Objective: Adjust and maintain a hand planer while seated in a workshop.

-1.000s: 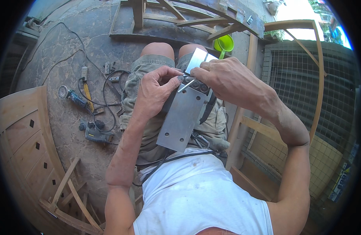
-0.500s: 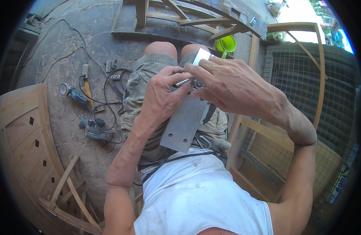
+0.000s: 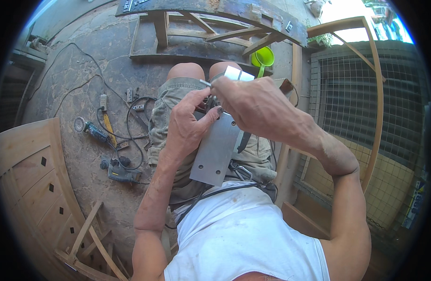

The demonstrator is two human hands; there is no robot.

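Observation:
Across my lap lies an electric planer (image 3: 213, 150) with its flat metal sole facing up. My left hand (image 3: 185, 119) is closed around the planer's middle, thumb and fingers pressed at the cutter opening. Just above it, my right hand (image 3: 257, 100) is closed on a thin metal wrench (image 3: 204, 83). Only the wrench's tip shows, poking out left of the fingers. The planer's shiny front shoe (image 3: 238, 74) sticks out beyond that hand. My fingers hide most of the cutter drum.
On the floor at left lie an angle grinder (image 3: 94, 130), another corded power tool (image 3: 122, 172), a yellow-handled tool (image 3: 109, 126) and cables. A wooden panel (image 3: 26, 159) stands far left. Ahead are a workbench (image 3: 215, 9) and a green dipper (image 3: 263, 57); a wire-mesh frame (image 3: 356, 89) is at right.
My right hand has shifted left across the cutter opening, and the wrench tip now points out above my left hand. My left fingers have moved down against the drum area.

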